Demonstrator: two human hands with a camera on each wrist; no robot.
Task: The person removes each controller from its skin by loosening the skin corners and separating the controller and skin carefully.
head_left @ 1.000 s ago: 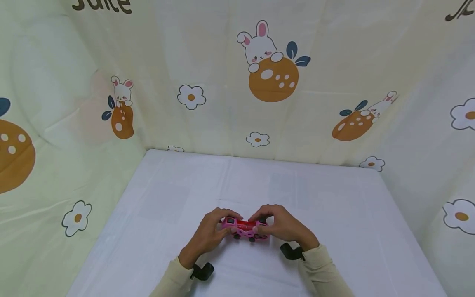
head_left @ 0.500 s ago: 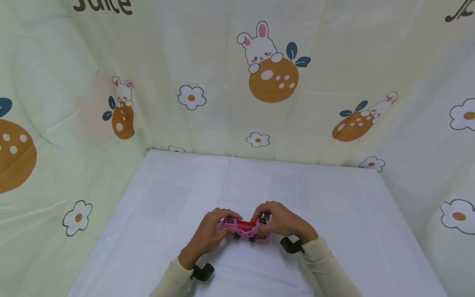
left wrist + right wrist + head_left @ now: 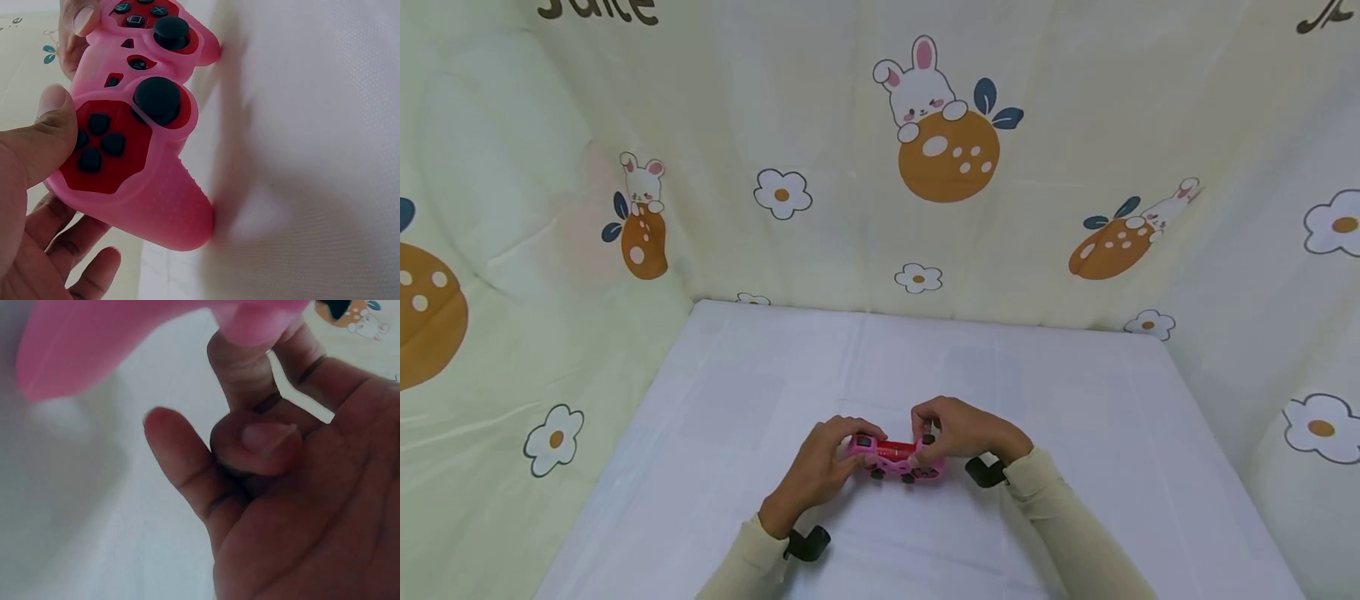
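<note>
A red game controller (image 3: 895, 451) with black sticks and buttons wears a pink rubbery cover (image 3: 165, 200). My left hand (image 3: 822, 465) grips one end; in the left wrist view its thumb (image 3: 53, 128) lies beside the direction buttons and several fingers are behind. At the other end my right hand (image 3: 972, 430) pinches the cover at its top edge, between bent fingers and thumb. Part of the pink cover (image 3: 106, 344) shows in the right wrist view, where the lower fingers (image 3: 178, 450) are off it. The controller's back is hidden.
White cloth covers the table (image 3: 1060, 517), which ends at a cream curtain (image 3: 820, 100) printed with rabbits, oranges and flowers. Black wrist cameras sit under both forearms, the left one (image 3: 808, 543) and the right one (image 3: 985, 472).
My right hand has shifted slightly up and back at the controller's right end, its fingers more bent at the top edge. My left hand and the controller have hardly moved.
</note>
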